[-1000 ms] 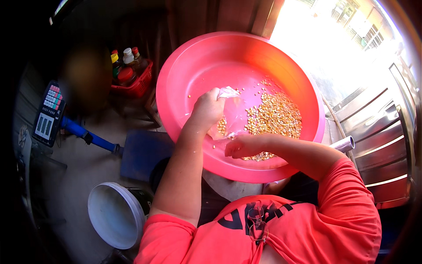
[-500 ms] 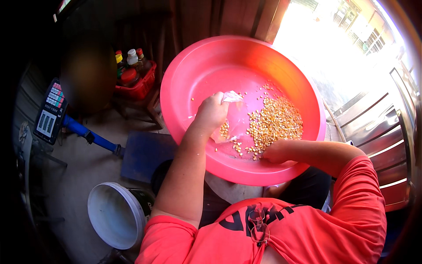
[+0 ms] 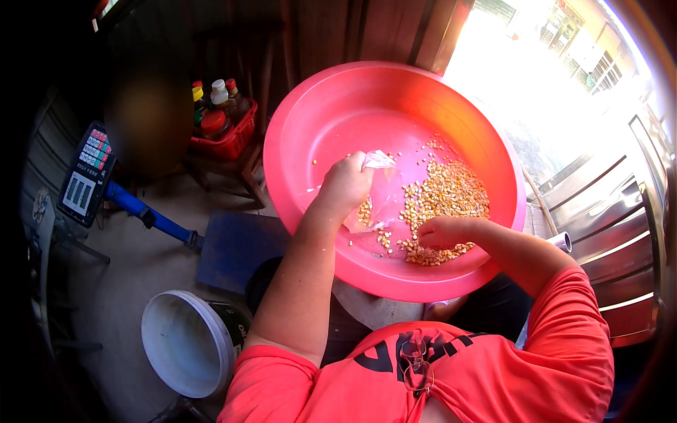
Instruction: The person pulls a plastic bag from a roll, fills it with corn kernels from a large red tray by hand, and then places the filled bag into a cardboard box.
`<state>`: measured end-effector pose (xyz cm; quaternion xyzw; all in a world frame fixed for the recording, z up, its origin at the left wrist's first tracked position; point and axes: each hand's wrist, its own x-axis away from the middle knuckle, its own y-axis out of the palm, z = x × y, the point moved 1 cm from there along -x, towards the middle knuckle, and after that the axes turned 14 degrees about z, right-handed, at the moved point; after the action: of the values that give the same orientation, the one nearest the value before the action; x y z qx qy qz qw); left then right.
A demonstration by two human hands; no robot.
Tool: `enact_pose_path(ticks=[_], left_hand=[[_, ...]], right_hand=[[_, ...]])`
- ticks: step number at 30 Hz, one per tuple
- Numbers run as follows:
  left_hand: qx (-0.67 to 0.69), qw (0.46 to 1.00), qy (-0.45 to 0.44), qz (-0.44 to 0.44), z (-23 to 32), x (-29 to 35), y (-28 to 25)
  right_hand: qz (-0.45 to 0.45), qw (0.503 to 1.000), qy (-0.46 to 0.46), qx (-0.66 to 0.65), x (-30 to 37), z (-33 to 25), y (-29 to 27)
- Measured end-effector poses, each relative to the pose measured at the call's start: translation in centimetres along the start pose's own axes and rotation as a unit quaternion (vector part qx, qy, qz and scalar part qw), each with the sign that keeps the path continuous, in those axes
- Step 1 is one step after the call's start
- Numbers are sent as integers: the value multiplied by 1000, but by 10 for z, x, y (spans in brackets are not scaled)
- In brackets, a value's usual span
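A large pink basin (image 3: 310,141) holds a heap of yellow corn kernels (image 3: 455,194) on its right side, with a few loose kernels scattered about. My left hand (image 3: 348,183) is closed on the top of a clear plastic bag (image 3: 384,187); some kernels show through the film near its lower left. Just above the near edge of the heap is my right hand (image 3: 444,231), to the right of the bag. Its fingers are curled in and point down, and whatever lies within them is hidden.
A blue platform scale (image 3: 240,247) with a raised display (image 3: 86,176) stands left of the basin. In front of it is a white bucket (image 3: 185,345). A red basket (image 3: 236,139) of bottles and jars sits on a wooden chair. Metal slats (image 3: 599,204) run along the right.
My right hand has risen out of the near edge of the kernels and its fingers have curled. The left hand still grips the bag in about the same place.
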<state>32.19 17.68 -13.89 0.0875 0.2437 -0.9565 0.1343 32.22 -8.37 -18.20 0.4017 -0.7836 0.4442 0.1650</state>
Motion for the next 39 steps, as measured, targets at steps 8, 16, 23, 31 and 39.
enact_pose_path(ticks=[8, 16, 23, 31, 39], left_hand=[[0, 1000, 6, 6, 4, 1, -1], [-21, 999, 27, 32, 2, 1, -6], [-38, 997, 52, 49, 0, 1, -2], [-1, 991, 104, 88, -15, -4, 7], [-3, 933, 343, 109, 6, 2, -11]], right_hand=[[41, 900, 62, -430, -27, -61, 0], [140, 781, -29, -608, -120, -113, 0], [357, 871, -306, -141, -142, -67, 0], [336, 873, -247, 252, -47, -56, -2], [382, 846, -221, 298, -41, -46, -4]])
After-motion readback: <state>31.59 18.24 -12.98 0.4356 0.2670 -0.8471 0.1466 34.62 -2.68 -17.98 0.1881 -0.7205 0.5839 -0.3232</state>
